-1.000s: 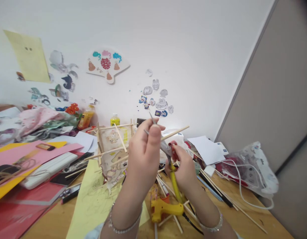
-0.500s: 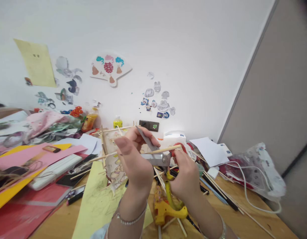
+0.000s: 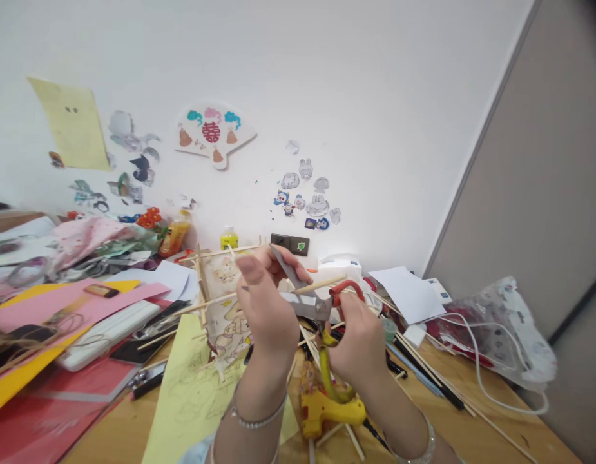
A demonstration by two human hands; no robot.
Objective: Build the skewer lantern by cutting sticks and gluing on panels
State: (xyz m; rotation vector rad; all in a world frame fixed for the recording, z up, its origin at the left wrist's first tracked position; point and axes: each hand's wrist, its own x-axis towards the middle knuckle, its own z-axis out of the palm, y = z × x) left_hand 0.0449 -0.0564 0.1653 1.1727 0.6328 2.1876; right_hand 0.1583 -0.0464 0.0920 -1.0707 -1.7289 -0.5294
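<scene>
My right hand is closed on a pair of scissors with a red handle and a yellow handle. The scissors' grey blades stand apart and point left, toward my left hand. A thin wooden stick lies across the gap between the blades, close to their pivot. My left hand is curled around the stick's other end, thumb raised; its grip is partly hidden. Just behind that hand stands a frame of sticks with a drawn paper panel.
Below my hands lies a yellow glue gun among loose sticks. A yellow sheet covers the table at left, beside coloured papers and a white case. On the right are a white cable and a plastic bag.
The scissors' red handle has swung up and now shows more fully above my right hand. The stick's end has shifted slightly left, and my left hand has moved a little right.
</scene>
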